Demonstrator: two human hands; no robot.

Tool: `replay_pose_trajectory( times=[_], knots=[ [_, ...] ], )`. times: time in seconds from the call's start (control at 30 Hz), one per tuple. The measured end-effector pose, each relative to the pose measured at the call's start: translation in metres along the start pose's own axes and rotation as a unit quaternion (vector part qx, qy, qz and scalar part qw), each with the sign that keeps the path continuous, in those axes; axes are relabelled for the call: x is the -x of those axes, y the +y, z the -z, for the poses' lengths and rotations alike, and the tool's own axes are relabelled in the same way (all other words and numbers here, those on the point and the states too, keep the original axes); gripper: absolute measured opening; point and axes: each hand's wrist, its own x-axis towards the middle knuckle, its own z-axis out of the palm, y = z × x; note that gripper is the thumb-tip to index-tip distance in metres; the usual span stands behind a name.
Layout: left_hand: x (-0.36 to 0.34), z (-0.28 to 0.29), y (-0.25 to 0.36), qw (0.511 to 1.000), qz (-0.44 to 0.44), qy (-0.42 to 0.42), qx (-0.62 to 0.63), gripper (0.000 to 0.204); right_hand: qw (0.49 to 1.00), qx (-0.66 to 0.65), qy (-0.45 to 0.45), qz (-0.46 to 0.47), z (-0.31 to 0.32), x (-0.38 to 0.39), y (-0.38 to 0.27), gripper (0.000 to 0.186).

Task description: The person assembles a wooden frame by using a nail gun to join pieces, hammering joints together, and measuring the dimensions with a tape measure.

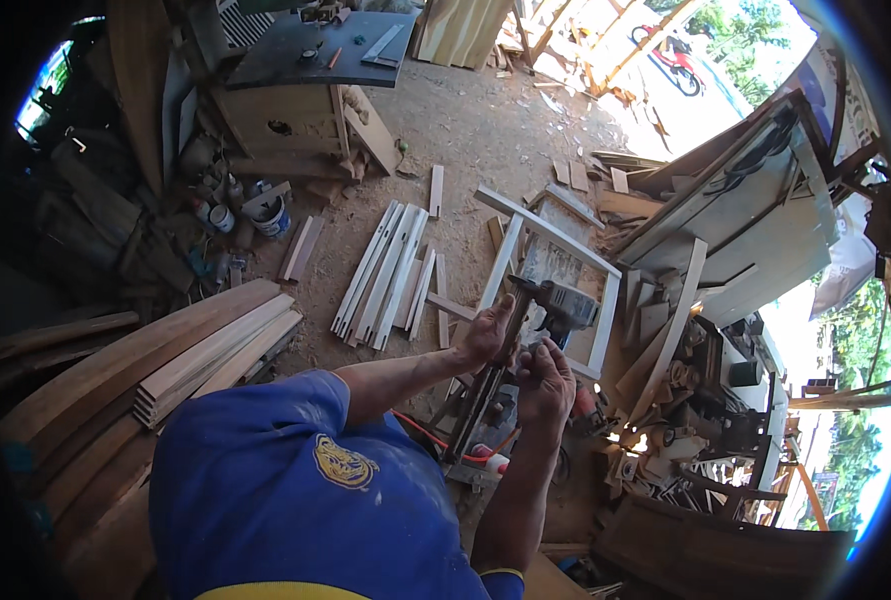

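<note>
My left hand (487, 332) is closed around the long dark magazine of what looks like a nail gun (571, 304), whose grey body points to the right. Just below that body, my right hand (545, 382) has its fingers pinched together beside the magazine. Whatever sits between those fingertips is too small to make out. Beyond the tool, a pale wooden frame (557, 238) lies tilted over a worn work surface. An orange hose (420, 431) runs near the lower end of the magazine.
Several pale wooden strips (383, 270) lie on the floor ahead. Curved planks (135, 350) and stacked boards (210, 360) fill the left. A dark-topped table (315, 50) stands at the far left, with paint buckets (270, 215) nearer. Offcuts and a large panel (740, 225) crowd the right.
</note>
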Motion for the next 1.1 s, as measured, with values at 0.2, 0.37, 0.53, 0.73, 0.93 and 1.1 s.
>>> replay_pose_trajectory(
  times=[0.2, 0.37, 0.53, 0.73, 0.93, 1.1],
  knots=[
    [-0.014, 0.015, 0.008, 0.999, 0.013, -0.026, 0.023, 0.049, 1.0, 0.001, 0.024, 0.003, -0.018, -0.028, 0.014, 0.018],
    [-0.027, 0.025, 0.004, 0.999, -0.033, 0.02, 0.019, 0.053, 0.99, 0.129, 0.031, 0.055, -0.034, -0.044, 0.028, 0.011],
    [-0.02, 0.026, -0.008, 0.997, -0.055, -0.017, 0.06, 0.053, 0.976, 0.185, 0.054, 0.098, -0.039, -0.062, 0.039, 0.01],
    [-0.003, 0.023, -0.015, 0.997, -0.061, 0.035, 0.031, 0.054, 0.936, 0.293, 0.074, 0.181, -0.042, -0.066, 0.054, 0.011],
    [0.008, 0.029, -0.017, 0.996, -0.083, 0.035, -0.006, 0.056, 0.918, 0.329, 0.075, 0.208, -0.049, -0.049, 0.055, 0.013],
    [0.016, 0.03, -0.024, 0.991, -0.127, 0.04, 0.027, 0.055, 0.885, 0.398, 0.067, 0.231, -0.052, -0.032, 0.059, 0.016]
  ],
)
